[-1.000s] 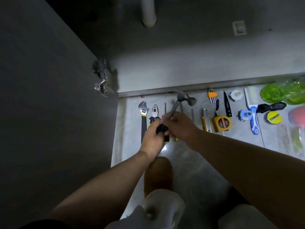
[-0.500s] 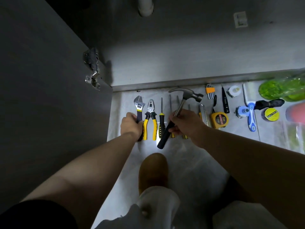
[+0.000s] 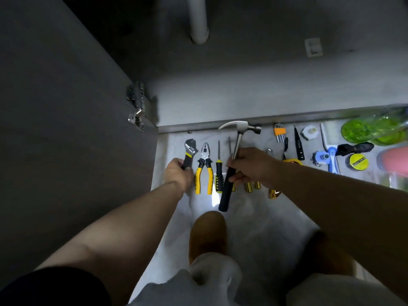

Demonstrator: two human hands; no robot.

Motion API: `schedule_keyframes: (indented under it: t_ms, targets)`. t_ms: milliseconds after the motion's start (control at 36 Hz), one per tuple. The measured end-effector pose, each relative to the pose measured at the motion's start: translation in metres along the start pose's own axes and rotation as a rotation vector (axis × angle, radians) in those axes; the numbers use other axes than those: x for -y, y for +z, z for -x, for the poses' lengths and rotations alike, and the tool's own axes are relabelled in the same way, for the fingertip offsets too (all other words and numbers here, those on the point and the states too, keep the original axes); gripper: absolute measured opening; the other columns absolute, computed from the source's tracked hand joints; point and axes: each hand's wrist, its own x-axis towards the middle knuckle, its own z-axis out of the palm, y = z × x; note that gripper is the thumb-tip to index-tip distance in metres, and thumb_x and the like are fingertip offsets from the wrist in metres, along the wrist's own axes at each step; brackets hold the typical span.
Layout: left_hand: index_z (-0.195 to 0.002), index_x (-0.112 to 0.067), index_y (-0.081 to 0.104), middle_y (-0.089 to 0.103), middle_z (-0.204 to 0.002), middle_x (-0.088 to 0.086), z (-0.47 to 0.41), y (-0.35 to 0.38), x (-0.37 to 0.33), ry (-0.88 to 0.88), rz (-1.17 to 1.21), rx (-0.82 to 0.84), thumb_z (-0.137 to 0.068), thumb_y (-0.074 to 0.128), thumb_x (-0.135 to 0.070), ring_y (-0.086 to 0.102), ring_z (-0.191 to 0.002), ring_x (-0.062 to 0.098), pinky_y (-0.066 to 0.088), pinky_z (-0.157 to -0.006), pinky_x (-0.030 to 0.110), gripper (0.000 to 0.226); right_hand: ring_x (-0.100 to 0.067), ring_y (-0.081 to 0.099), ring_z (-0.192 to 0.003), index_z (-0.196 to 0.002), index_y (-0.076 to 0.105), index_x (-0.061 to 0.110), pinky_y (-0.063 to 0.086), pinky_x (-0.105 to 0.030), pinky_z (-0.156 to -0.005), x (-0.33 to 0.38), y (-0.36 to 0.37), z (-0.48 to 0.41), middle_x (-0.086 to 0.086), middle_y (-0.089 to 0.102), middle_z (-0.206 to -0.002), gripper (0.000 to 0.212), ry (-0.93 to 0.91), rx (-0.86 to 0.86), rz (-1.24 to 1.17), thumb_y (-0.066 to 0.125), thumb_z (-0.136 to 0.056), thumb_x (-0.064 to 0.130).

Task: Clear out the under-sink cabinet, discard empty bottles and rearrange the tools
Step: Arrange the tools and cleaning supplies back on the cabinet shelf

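Note:
A row of tools lies on the pale floor in front of the open under-sink cabinet. My right hand grips a claw hammer by its black handle, head pointing toward the cabinet, above several yellow-handled screwdrivers. My left hand holds the handle of an adjustable wrench at the row's left end. Yellow-handled pliers and a screwdriver lie between the two hands.
Right of the hammer lie hex keys, a tester pen, a blue-handled brush, a yellow tape roll and green bottles. The open cabinet door stands at left. A white drain pipe hangs inside. My brown shoe is below.
My left hand let go of the hammer, moved left and took hold of the wrench handle. My right hand kept the hammer and turned it more upright.

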Motion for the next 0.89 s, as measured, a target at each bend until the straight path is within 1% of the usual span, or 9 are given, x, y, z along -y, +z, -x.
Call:
schedule_keyframes:
  t_ms: [83,194,278,389,500,583,694,833,889]
  targets:
    - [-0.087,-0.02,0.056,0.061,-0.082,0.005,0.014,-0.013,-0.011,0.021,0.098,0.075,-0.096,0.057,-0.012,0.053,-0.065,0.018,0.042,-0.054,0.025,0.012,-0.024,0.075,-0.077,-0.11,0.062,0.004,0.063,-0.033,-0.071,0.016,-0.014,0.014,-0.02,0.071,-0.101,0.015,-0.032,0.008,0.042,0.057,-0.1,0.013]
    - [-0.083,-0.017,0.055,0.061,-0.09,0.012,0.033,-0.032,-0.047,0.067,0.194,0.279,-0.101,0.052,-0.007,0.054,-0.077,0.022,0.043,-0.067,0.026,0.021,-0.02,0.076,-0.07,-0.102,0.063,0.009,0.06,-0.026,-0.057,0.037,-0.035,0.038,-0.016,0.072,-0.094,0.009,-0.105,-0.068,0.082,0.06,-0.099,0.016]
    - [-0.078,-0.016,0.05,0.062,-0.08,0.011,0.051,-0.044,-0.086,-0.002,0.336,0.451,-0.105,0.045,-0.006,0.054,-0.066,0.016,0.042,-0.055,0.022,0.03,-0.021,0.077,-0.072,-0.107,0.06,0.006,0.059,-0.025,-0.055,0.056,-0.053,0.061,-0.019,0.072,-0.095,0.014,-0.121,-0.121,0.078,0.059,-0.1,0.017]
    - [-0.091,-0.012,0.053,0.06,-0.078,0.005,0.081,-0.06,-0.135,0.01,0.354,0.622,-0.107,0.041,-0.007,0.052,-0.065,0.012,0.049,-0.059,0.021,0.021,-0.02,0.077,-0.072,-0.104,0.06,0.004,0.059,-0.024,-0.052,0.077,-0.076,0.101,-0.018,0.071,-0.091,0.013,-0.166,-0.197,-0.02,0.058,-0.1,0.016]
    - [-0.097,-0.012,0.058,0.068,-0.084,0.007,0.125,-0.075,-0.186,0.103,0.404,0.756,-0.106,0.045,-0.008,0.064,-0.074,0.014,0.054,-0.074,0.029,0.016,-0.016,0.073,-0.056,-0.094,0.054,0.008,0.06,-0.024,-0.053,0.09,-0.092,0.147,-0.015,0.071,-0.068,0.009,-0.201,-0.263,-0.134,0.057,-0.101,0.014]
    - [-0.109,-0.013,0.059,0.07,-0.106,0.011,0.165,-0.082,-0.224,0.212,0.444,0.82,-0.106,0.044,-0.01,0.07,-0.1,0.02,0.059,-0.083,0.034,0.015,-0.017,0.07,-0.051,-0.092,0.051,0.008,0.058,-0.026,-0.052,0.098,-0.101,0.178,-0.015,0.069,-0.062,0.013,-0.251,-0.31,-0.222,0.057,-0.101,0.016]
    - [-0.118,-0.015,0.049,0.062,-0.124,0.019,0.216,-0.088,-0.26,0.367,0.393,0.911,-0.107,0.039,-0.011,0.06,-0.124,0.035,0.044,-0.109,0.047,0.015,-0.015,0.07,-0.052,-0.097,0.049,0.006,0.059,-0.026,-0.051,0.106,-0.106,0.212,-0.014,0.067,-0.077,0.011,-0.324,-0.344,-0.378,0.056,-0.101,0.014]
    - [-0.108,-0.024,0.05,0.07,-0.108,0.01,0.26,-0.089,-0.274,0.435,0.315,1.044,-0.11,0.034,-0.023,0.067,-0.108,0.033,0.044,-0.104,0.054,0.016,-0.01,0.068,-0.046,-0.103,0.054,0.003,0.056,-0.02,-0.046,0.111,-0.107,0.24,-0.014,0.067,-0.082,0.01,-0.4,-0.353,-0.495,0.055,-0.102,0.013]
    - [-0.102,-0.027,0.051,0.07,-0.103,0.005,0.271,-0.085,-0.273,0.471,0.252,1.039,-0.111,0.032,-0.029,0.069,-0.097,0.026,0.05,-0.088,0.045,0.021,-0.007,0.063,-0.042,-0.099,0.056,0.004,0.05,-0.015,-0.04,0.11,-0.105,0.244,-0.013,0.063,-0.077,0.008,-0.442,-0.39,-0.476,0.053,-0.102,0.011]
